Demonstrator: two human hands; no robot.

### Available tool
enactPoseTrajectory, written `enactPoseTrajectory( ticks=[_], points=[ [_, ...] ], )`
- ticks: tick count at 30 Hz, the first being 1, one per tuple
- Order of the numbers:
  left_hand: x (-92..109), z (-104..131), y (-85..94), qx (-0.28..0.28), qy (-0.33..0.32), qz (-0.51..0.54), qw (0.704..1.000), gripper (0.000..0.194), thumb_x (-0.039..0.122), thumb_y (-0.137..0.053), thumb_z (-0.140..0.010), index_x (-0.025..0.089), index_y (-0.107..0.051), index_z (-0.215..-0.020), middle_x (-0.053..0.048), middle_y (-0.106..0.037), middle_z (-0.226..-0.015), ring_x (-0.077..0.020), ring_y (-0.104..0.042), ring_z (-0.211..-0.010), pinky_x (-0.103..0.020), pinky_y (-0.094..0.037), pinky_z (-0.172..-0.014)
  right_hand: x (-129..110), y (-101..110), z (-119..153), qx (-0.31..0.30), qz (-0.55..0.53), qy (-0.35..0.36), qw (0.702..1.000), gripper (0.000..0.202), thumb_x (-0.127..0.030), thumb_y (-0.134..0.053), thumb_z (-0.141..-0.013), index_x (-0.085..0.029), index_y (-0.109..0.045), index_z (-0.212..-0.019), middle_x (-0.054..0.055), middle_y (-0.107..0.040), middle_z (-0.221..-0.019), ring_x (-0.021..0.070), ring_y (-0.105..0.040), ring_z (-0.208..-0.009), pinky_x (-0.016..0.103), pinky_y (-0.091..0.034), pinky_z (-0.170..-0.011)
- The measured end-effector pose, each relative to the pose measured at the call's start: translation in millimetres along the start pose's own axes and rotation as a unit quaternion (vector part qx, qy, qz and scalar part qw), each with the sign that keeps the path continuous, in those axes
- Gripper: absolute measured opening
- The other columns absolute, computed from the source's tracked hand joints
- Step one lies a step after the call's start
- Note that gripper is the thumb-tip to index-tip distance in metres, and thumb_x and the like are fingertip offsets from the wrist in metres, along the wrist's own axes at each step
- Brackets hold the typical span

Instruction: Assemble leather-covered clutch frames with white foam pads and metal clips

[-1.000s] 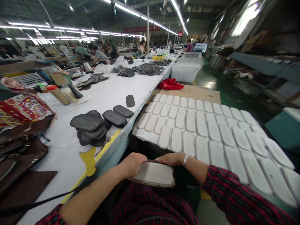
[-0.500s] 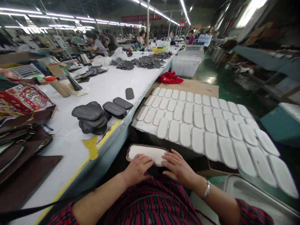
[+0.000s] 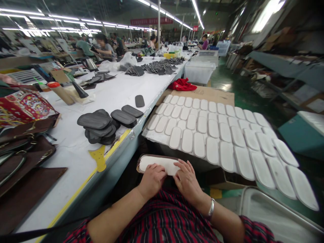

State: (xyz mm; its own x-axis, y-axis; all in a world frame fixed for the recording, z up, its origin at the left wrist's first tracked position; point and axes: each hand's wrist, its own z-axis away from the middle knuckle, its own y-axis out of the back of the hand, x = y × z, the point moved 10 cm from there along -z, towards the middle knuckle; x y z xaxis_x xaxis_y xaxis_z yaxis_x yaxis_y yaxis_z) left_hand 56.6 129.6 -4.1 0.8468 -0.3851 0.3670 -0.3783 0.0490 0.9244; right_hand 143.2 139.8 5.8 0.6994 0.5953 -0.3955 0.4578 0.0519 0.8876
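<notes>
A long rounded piece (image 3: 146,162) with a white face and a dark brown edge lies across my lap. My left hand (image 3: 153,179) presses on its near edge, fingers curled over the white face. At the piece's right end, my right hand (image 3: 186,177) grips it with bent fingers; the thumb is near the lower edge. Many white oval pieces (image 3: 199,145) with grey rims lie in rows on the board to the right. Dark grey oval pieces (image 3: 95,119) are stacked on the white table to the left.
The white table (image 3: 108,91) carries a yellow plastic piece (image 3: 98,158), brown leather parts (image 3: 32,182) and a red patterned bag (image 3: 27,107). A red cloth (image 3: 184,84) lies past the board, near clear bins (image 3: 199,70). People sit farther back.
My right hand has moved slightly left and its fingers have bent around the piece's right end. My left hand's fingers are curled more. The view has shifted slightly.
</notes>
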Motion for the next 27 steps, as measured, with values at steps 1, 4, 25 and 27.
enactPoseTrajectory(
  ticks=[1, 4, 25, 27],
  points=[
    [-0.5, -3.0, -0.3, 0.000, 0.019, 0.005, 1.000, 0.025, 0.024, -0.040, -0.089, 0.021, -0.064, -0.082, -0.004, -0.060, -0.087, -0.0184, -0.050, -0.086, -0.035, -0.037, -0.077, 0.8, -1.2, -1.7, -0.002, 0.009, -0.012, 1.000, 0.017, -0.016, -0.042, -0.083, -0.019, -0.056, -0.076, 0.010, -0.054, -0.117, 0.0263, -0.039, -0.120, 0.052, -0.023, -0.104],
    [-12.3, -8.0, 2.8, 0.002, 0.079, 0.050, 0.996, 0.018, 0.024, -0.045, -0.086, 0.019, -0.062, -0.083, -0.005, -0.059, -0.084, -0.0196, -0.052, -0.085, -0.036, -0.040, -0.077, 5.3, -1.1, -8.2, -0.012, 0.036, -0.042, 0.998, 0.015, -0.013, -0.046, -0.078, -0.018, -0.056, -0.089, 0.014, -0.050, -0.121, 0.0265, -0.040, -0.118, 0.051, -0.023, -0.104],
    [-150.1, 62.6, -29.1, 0.136, 0.226, 0.572, 0.777, 0.087, 0.030, -0.074, -0.064, 0.019, -0.025, -0.134, -0.011, -0.042, -0.134, -0.0267, -0.040, -0.122, -0.041, -0.028, -0.105, -14.0, -96.0, -98.1, -0.350, 0.009, 0.045, 0.936, 0.123, -0.074, -0.065, -0.039, -0.009, -0.027, -0.137, 0.022, -0.039, -0.133, 0.0369, -0.031, -0.123, 0.057, -0.011, -0.103],
    [-150.9, 64.5, -28.9, 0.136, 0.229, 0.589, 0.763, 0.085, 0.028, -0.073, -0.065, 0.019, -0.024, -0.135, -0.010, -0.041, -0.135, -0.0264, -0.039, -0.122, -0.041, -0.027, -0.105, -21.3, -102.8, -103.7, -0.361, 0.008, 0.052, 0.931, 0.122, -0.073, -0.065, -0.041, -0.009, -0.026, -0.137, 0.022, -0.038, -0.133, 0.0364, -0.031, -0.123, 0.057, -0.011, -0.103]
  ],
)
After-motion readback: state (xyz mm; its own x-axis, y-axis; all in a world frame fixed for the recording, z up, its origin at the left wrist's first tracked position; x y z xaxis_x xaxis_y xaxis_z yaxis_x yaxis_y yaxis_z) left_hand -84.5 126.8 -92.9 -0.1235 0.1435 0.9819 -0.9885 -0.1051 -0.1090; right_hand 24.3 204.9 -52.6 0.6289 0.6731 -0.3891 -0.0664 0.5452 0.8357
